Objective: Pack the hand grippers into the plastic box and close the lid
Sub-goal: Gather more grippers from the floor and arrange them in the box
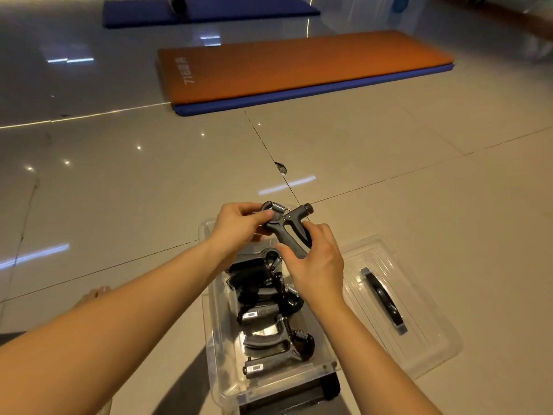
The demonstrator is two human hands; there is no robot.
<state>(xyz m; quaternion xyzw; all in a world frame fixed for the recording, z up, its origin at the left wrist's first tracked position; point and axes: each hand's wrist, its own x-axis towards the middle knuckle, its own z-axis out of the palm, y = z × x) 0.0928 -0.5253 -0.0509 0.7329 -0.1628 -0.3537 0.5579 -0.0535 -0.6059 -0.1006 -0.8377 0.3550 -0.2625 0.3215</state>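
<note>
A dark grey hand gripper (pixel 288 224) with a metal spring hangs above the far end of the clear plastic box (pixel 217 339). My left hand (pixel 239 226) pinches its spring end. My right hand (pixel 317 259) grips its handles from the near side. Inside the box lie several more black hand grippers (pixel 269 313), piled along its length. The clear lid (pixel 419 319) with a black handle lies flat on the floor to the right of the box, apart from it.
The box rests on a dark low stand (pixel 299 396) on a glossy beige tiled floor. An orange exercise mat (pixel 299 64) over a blue one lies farther ahead. Another blue mat (pixel 209 12) is at the back. A bare foot (pixel 95 295) shows at left.
</note>
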